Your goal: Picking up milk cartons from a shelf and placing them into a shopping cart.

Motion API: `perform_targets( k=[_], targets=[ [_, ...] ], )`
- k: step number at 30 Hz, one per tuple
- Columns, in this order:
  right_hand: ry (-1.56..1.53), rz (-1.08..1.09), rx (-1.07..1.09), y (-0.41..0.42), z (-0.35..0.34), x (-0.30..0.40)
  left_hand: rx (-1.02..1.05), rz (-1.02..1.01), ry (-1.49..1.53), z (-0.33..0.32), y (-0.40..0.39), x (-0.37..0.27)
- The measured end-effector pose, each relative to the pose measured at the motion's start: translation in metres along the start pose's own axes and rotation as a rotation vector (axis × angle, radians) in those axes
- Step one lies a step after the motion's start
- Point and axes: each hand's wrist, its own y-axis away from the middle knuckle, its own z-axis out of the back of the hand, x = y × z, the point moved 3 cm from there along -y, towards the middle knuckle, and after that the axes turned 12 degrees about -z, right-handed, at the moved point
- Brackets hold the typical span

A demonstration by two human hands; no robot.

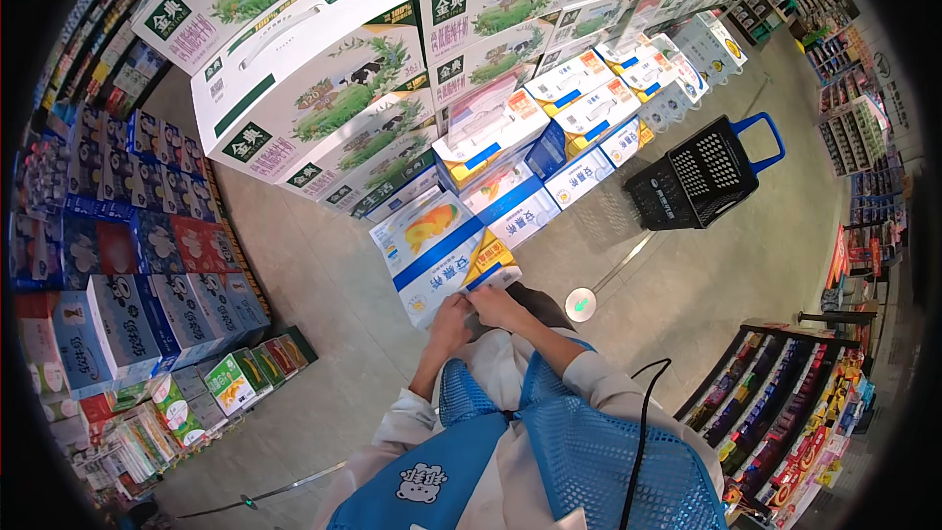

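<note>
My left hand [450, 321] and my right hand [494, 307] are close together at the near side of a white, blue and yellow drink carton [434, 239] printed with orange fruit. Fingers of both hands meet at its near edge, by the yellow corner flap; the fingertips are partly hidden, so whether they grip it cannot be told. Beyond this carton lie similar cartons [521, 215] in a low stack, some with white carry handles. Tall stacks of white and green milk cartons [353, 96] rise behind them.
A black shopping basket [695, 178] with a blue handle stands on the floor at right. Stacked blue milk cartons [140, 324] line the left side. A snack shelf [780, 412] stands at lower right. A black cable [642, 427] hangs near my right arm.
</note>
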Motion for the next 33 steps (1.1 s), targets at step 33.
perform_targets(
  k=[33],
  targets=[
    [-0.590, -0.399, -0.502, 0.243, 0.006, -0.180, 0.400, -0.174, -0.109, -0.169, -0.086, -0.207]
  ],
)
